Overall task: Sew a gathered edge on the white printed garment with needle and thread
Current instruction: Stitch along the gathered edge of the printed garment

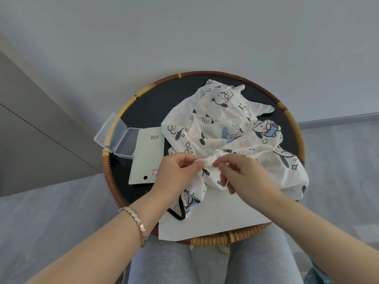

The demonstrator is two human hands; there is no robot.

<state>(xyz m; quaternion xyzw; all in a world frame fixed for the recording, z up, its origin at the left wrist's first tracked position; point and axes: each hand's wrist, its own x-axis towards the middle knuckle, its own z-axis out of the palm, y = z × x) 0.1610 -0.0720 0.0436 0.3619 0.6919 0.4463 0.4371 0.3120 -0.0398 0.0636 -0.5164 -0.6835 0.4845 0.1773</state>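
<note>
The white garment (221, 128), printed with cartoon dogs, lies crumpled over the right half of a round rattan-rimmed table (131, 101). Its near edge is bunched into small gathers (209, 160). My left hand (176, 171) pinches that bunched edge from the left. My right hand (244, 175) pinches the same edge from the right, fingertips almost meeting the left ones. A fine white thread loops near the gathers. The needle is too small to make out.
An open clear plastic box (117, 136) sits at the table's left, beside a pale green card with a barcode (147, 156). A white sheet (215, 220) lies at the table's near edge, under the garment. My grey-trousered knees are below the table.
</note>
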